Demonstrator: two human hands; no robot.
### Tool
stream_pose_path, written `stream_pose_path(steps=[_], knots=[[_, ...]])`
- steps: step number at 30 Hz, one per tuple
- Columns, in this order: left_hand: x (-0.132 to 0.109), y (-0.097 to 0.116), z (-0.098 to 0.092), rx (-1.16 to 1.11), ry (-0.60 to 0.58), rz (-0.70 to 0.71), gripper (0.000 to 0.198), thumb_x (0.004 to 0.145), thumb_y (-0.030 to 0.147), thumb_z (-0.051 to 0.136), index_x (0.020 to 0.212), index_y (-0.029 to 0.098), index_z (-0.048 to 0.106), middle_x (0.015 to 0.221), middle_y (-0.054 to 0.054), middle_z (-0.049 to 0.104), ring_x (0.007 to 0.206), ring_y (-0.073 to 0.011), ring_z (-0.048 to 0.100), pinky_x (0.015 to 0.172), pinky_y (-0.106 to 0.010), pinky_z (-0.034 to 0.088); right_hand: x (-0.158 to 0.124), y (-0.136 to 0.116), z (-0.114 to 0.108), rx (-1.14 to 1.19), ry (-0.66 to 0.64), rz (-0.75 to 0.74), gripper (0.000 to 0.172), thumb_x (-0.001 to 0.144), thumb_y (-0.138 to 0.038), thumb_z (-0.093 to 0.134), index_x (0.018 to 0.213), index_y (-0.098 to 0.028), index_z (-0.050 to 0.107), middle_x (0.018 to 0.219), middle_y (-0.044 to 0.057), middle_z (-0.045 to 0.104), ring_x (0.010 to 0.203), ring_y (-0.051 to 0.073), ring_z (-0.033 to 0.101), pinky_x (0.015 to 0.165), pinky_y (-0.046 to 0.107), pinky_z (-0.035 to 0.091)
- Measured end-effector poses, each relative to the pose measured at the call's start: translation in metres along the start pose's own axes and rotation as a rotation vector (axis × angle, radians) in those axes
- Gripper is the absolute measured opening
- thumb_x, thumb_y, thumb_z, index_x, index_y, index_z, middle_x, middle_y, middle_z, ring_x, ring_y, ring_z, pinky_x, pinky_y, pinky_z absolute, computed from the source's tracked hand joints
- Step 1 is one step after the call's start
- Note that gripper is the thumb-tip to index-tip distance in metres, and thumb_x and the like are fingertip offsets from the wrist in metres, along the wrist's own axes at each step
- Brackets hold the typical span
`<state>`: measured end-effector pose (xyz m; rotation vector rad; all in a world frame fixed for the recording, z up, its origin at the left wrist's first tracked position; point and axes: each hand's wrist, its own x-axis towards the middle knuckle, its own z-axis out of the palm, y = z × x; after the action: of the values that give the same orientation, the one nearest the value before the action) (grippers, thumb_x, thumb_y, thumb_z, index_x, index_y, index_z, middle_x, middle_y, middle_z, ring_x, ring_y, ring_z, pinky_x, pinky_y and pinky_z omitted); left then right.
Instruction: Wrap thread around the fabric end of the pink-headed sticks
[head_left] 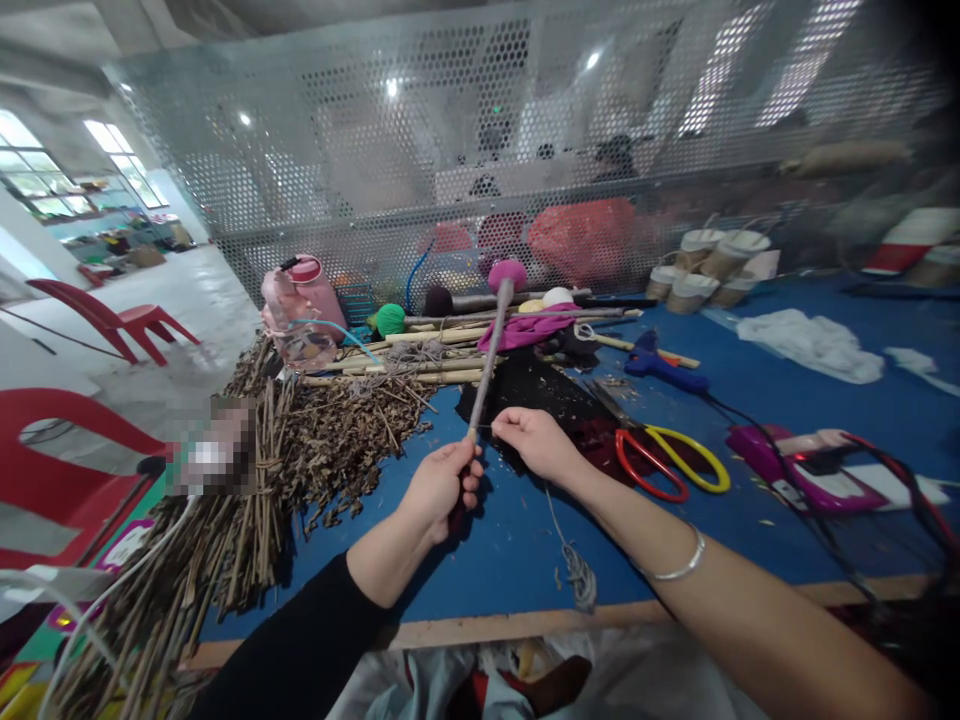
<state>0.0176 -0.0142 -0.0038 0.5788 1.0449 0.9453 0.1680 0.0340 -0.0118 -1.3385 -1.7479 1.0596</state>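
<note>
My left hand is closed round the lower end of a stick wrapped in grey yarn. A magenta ball tops the stick, which tilts away from me over the blue table. Close to the stick's lower end, my right hand pinches a thin strand of yarn. Below that hand, grey yarn hangs to a small loose bundle near the table's front edge. Scissors with red and yellow handles lie right of my right hand, beside a dark cloth.
Dried stalks are heaped at the left. Behind lie several sticks, a green yarn ball and a pink bottle, before a perforated metal panel. At right are a blue glue gun, cables and a purple device.
</note>
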Motion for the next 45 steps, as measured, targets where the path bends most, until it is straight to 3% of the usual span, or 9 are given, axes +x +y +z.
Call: stream_pose_path(steps=[8, 15, 25, 37, 45], knots=[[-0.004, 0.002, 0.003, 0.03, 0.008, 0.002, 0.028, 0.076, 0.039, 0.061, 0.08, 0.015, 0.048, 0.056, 0.006, 0.041, 0.038, -0.0007, 0.03, 0.035, -0.012, 0.019, 0.001, -0.004, -0.005, -0.002, 0.101, -0.029, 0.025, 0.076, -0.036, 0.046, 0.067, -0.015, 0.056, 0.055, -0.002, 0.046, 0.05, 0.01, 0.036, 0.049, 0.023, 0.029], [-0.003, 0.003, 0.001, 0.033, 0.012, 0.024, 0.03, 0.074, 0.041, 0.062, 0.081, 0.014, 0.049, 0.055, 0.006, 0.042, 0.038, -0.0005, 0.028, 0.035, -0.012, 0.018, -0.002, 0.002, 0.005, -0.017, -0.13, -0.01, 0.022, 0.073, -0.032, 0.048, 0.064, -0.014, 0.056, 0.053, -0.003, 0.045, 0.049, 0.009, 0.034, 0.049, 0.022, 0.028], [-0.001, -0.003, 0.0, 0.097, 0.041, 0.052, 0.032, 0.068, 0.036, 0.068, 0.068, 0.016, 0.044, 0.054, 0.006, 0.044, 0.037, -0.0007, 0.029, 0.033, -0.014, 0.018, -0.004, -0.001, 0.0, -0.033, -0.294, -0.074, 0.023, 0.074, -0.031, 0.05, 0.067, -0.012, 0.06, 0.054, -0.004, 0.042, 0.052, 0.009, 0.034, 0.052, 0.022, 0.028], [-0.002, -0.003, 0.001, 0.151, 0.087, 0.066, 0.032, 0.069, 0.036, 0.067, 0.073, 0.018, 0.042, 0.055, 0.006, 0.047, 0.037, -0.0015, 0.032, 0.033, -0.014, 0.021, -0.006, -0.004, -0.012, 0.111, -0.238, -0.152, 0.027, 0.077, -0.039, 0.052, 0.07, -0.013, 0.058, 0.06, -0.001, 0.048, 0.056, 0.01, 0.038, 0.054, 0.023, 0.032], [-0.004, 0.002, 0.0, 0.055, 0.008, 0.052, 0.026, 0.074, 0.031, 0.063, 0.068, 0.016, 0.043, 0.053, 0.005, 0.046, 0.035, -0.0004, 0.029, 0.031, -0.012, 0.021, 0.0, 0.003, -0.012, -0.063, -0.276, -0.082, 0.024, 0.076, -0.034, 0.051, 0.071, -0.013, 0.061, 0.059, -0.002, 0.048, 0.055, 0.01, 0.038, 0.054, 0.023, 0.031]])
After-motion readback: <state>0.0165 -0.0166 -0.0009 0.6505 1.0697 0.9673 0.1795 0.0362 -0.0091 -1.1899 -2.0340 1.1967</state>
